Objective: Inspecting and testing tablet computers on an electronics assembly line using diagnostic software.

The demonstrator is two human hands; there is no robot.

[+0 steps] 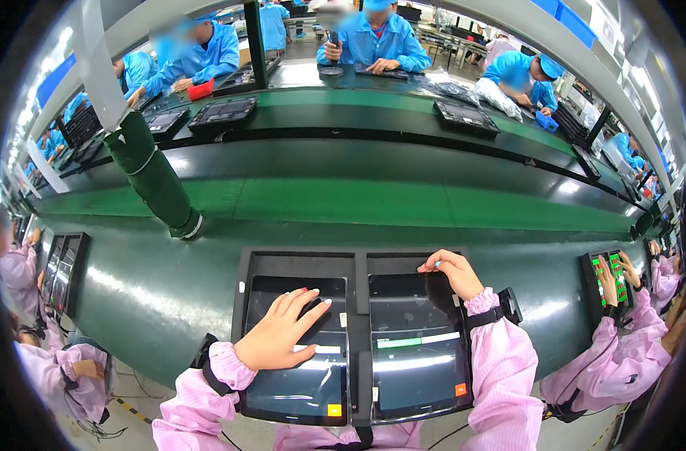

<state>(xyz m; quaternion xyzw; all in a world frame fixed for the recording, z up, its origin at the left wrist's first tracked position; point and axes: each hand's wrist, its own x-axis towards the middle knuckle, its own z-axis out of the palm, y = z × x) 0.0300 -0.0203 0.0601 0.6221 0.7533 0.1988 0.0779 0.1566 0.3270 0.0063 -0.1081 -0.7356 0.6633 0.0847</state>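
Two dark tablets lie side by side in a black tray with two bays, on the green table in front of me. Over the left tablet my left hand is spread flat, fingers apart, with nothing in it. The right tablet shows a green and white bar and an orange square on its lit screen. At that tablet's upper edge is my right hand, its fingers bent and thumb near the top rim; whether they pinch anything is hidden. Small white labels sit on both tablets.
A green-wrapped post rises at the left beyond the tray. Across the raised green ledge, people in blue work at a bench with several tablets in trays. Beside me, people in pink handle other trays, one at the right.
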